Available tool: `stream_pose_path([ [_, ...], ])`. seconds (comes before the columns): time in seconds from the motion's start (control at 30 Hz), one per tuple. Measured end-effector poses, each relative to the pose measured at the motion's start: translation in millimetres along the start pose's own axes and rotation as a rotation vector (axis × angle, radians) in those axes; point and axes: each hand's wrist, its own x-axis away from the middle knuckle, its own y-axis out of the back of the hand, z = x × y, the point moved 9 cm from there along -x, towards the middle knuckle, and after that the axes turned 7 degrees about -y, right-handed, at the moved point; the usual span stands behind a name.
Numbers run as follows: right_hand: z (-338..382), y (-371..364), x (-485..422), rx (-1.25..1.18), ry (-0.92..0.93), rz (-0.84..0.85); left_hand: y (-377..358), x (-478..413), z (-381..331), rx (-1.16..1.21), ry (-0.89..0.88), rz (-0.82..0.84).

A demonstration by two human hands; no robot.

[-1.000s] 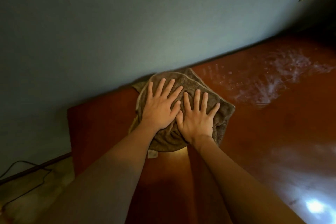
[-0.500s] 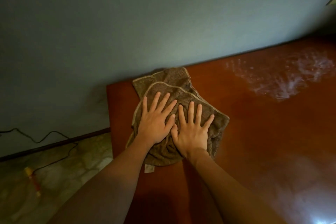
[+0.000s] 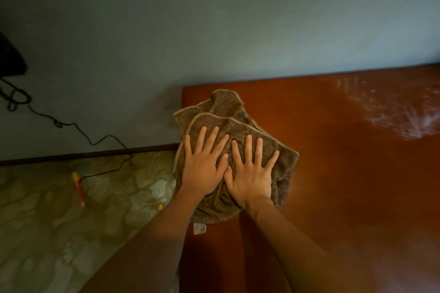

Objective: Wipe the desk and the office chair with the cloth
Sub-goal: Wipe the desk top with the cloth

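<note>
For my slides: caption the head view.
A person's left hand and right hand press a brown cloth flat on the desk.

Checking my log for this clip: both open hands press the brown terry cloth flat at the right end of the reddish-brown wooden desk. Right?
Not quite. The head view shows the left hand and right hand pressing the brown terry cloth flat at the left end of the reddish-brown wooden desk.

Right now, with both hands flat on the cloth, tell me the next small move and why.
Probably slide the cloth right, along the desk toward the whitish streaked patch. The left hand and right hand both press flat on it, and it overhangs the desk's left edge, so no desk is left to wipe that way.
</note>
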Motion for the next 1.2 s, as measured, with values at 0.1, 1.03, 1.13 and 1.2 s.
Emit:
stream_pose_path([
  [0.1,11.5,-1.3,12.1,0.002,0.038,0.012,-0.9,18.4,6.2,-0.005,0.04,0.015],
  [1.03,-28.4,-18.6,106.1,-0.07,0.133,0.029,-14.7,102.7,-63.1,-0.071,0.155,0.126],
  [1.13,-49.9,-18.4,109.8,-0.08,0.123,0.027,-16.7,97.5,-83.9,-0.058,0.129,0.137],
  [1.2,-62.1,-19.1,111.2,-0.069,0.126,0.029,-18.4,93.4,-95.6,-0.029,0.118,0.149],
])
